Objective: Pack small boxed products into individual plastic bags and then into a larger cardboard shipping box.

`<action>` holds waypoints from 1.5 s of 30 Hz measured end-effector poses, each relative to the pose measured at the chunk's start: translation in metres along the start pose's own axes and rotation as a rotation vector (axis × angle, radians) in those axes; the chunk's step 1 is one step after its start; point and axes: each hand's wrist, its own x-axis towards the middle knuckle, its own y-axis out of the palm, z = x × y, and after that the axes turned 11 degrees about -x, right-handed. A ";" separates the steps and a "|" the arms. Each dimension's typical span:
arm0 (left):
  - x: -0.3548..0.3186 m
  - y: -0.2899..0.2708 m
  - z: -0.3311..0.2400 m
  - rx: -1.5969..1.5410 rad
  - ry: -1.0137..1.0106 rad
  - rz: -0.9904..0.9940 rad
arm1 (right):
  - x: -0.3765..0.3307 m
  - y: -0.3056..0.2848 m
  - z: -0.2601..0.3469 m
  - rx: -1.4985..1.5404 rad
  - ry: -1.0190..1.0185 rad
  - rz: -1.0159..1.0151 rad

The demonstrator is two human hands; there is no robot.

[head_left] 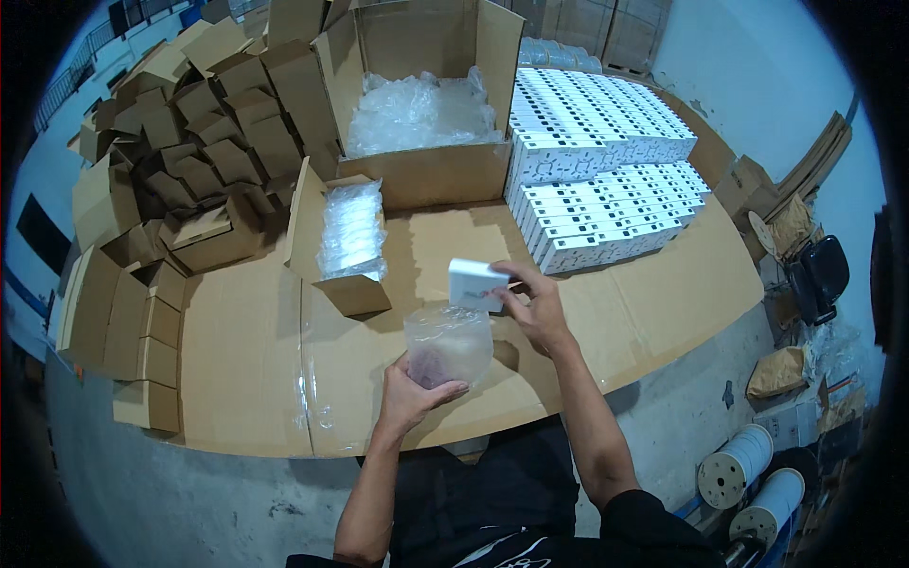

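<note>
My left hand (pixel 414 396) is closed round the lower part of a clear plastic bag (pixel 449 341), which stands upright over the table's near edge. In my right hand (pixel 536 308) is a small white box (pixel 471 283), pinched at its right end between thumb and fingers. The box is just above the bag's top edge; whether it has entered the mouth I cannot tell. Beyond my hands a small open carton (pixel 353 296) holds a row of several white boxes in clear bags (pixel 351 232).
A cardboard-covered table (pixel 246 350) spans the view. At the back, a large open carton (pixel 426 175) holds clear plastic bags (pixel 426 109). Stacked white boxes (pixel 606 204) stand to its right. Several open brown cartons (pixel 204 142) are piled left. Cable reels (pixel 734 464) stand on the floor, lower right.
</note>
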 end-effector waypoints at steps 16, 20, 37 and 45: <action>0.000 0.000 -0.009 -0.007 -0.052 0.023 | 0.001 0.008 0.024 0.728 0.067 -0.081; -0.002 0.002 -0.014 -0.034 -0.059 0.004 | 0.002 -0.001 0.025 0.683 -0.025 0.009; -0.001 -0.001 -0.005 0.017 0.041 -0.011 | 0.004 -0.001 0.029 0.591 0.037 0.287; 0.007 -0.006 -0.012 -0.151 0.108 0.027 | 0.008 0.000 0.026 0.488 -0.045 0.320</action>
